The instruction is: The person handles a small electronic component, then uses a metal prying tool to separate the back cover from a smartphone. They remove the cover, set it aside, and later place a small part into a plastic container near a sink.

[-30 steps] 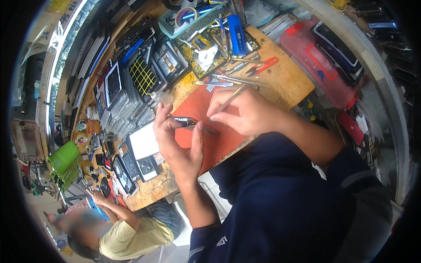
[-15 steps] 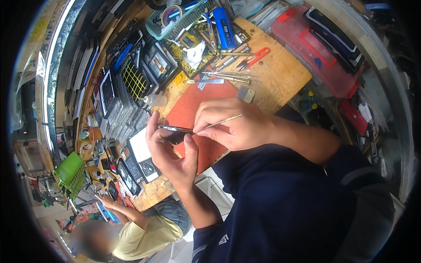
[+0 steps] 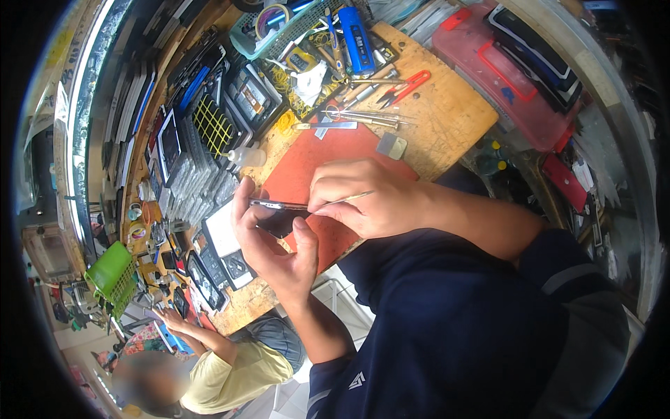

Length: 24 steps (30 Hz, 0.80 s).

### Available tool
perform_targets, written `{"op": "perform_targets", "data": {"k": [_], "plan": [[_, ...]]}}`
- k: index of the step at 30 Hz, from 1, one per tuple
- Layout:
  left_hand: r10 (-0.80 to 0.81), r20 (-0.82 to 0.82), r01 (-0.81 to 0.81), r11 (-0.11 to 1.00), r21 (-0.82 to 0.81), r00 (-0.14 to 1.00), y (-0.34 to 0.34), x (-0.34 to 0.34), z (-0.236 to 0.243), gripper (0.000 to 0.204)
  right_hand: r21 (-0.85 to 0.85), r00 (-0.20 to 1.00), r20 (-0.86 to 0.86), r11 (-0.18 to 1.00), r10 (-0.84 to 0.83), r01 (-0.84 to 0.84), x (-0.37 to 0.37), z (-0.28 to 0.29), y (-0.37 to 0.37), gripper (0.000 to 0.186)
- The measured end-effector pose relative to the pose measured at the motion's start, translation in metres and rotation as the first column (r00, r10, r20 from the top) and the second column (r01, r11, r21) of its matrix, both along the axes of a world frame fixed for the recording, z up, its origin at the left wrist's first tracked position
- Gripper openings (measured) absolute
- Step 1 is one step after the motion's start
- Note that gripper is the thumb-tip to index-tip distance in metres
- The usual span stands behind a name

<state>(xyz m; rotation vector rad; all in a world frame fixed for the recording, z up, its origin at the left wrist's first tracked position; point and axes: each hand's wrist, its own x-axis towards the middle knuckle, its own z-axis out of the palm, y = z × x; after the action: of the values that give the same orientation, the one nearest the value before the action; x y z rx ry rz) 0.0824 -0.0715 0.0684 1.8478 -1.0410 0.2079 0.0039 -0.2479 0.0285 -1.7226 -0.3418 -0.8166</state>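
Observation:
My left hand [image 3: 276,255] grips a dark phone [image 3: 279,220] by its edges, held almost level above an orange-red mat [image 3: 303,167] on the wooden bench. My right hand [image 3: 373,202] pinches a thin metal pick [image 3: 359,196], with its fingertips at the phone's right end; the tip's exact contact is hidden. Beyond my hands lie a grey square pad [image 3: 391,145], a flat metal blade [image 3: 336,125], slim tools [image 3: 377,119] and red-handled snips [image 3: 415,84]. A squeeze bottle [image 3: 248,157] stands to the left of the mat.
A teal basket [image 3: 251,42], a pink lidded box [image 3: 474,77] and stacked device parts [image 3: 195,181] surround the workspace. A green basket [image 3: 108,272] is at the left. At lower left, a co-worker in a yellow shirt [image 3: 230,377] sits working with their hands.
Compared with a second ago, my right hand sits lower in view, closer against the phone, and the pick lies flatter. The grey pad now shows. Little differs from half a second ago.

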Motion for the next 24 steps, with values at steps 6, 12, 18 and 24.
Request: {"op": "perform_targets", "data": {"k": [6, 12, 18, 24], "plan": [[0.012, 0.03, -0.014, 0.998, 0.06, 0.999, 0.003, -0.002, 0.002, 0.038, -0.004, 0.998, -0.064, 1.0, 0.011, -0.011, -0.007, -0.005, -0.001, 0.01], [-0.002, 0.036, -0.001, 0.996, 0.087, 0.999, 0.006, -0.002, 0.003, 0.04, 0.0, 0.998, -0.069, 1.0, 0.013, -0.013, -0.009, -0.01, -0.001, 0.011], [0.03, 0.082, -0.031, 0.999, 0.021, 0.996, 0.002, -0.002, 0.0, 0.038, -0.031, 0.998, -0.063, 0.999, 0.009, -0.011, -0.013, -0.011, -0.002, 0.012], [0.016, 0.126, -0.021, 0.999, 0.04, 0.992, 0.001, -0.004, 0.002, 0.037, -0.002, 0.996, -0.088, 1.0, 0.024, -0.024, -0.015, -0.011, -0.002, 0.011]]}}
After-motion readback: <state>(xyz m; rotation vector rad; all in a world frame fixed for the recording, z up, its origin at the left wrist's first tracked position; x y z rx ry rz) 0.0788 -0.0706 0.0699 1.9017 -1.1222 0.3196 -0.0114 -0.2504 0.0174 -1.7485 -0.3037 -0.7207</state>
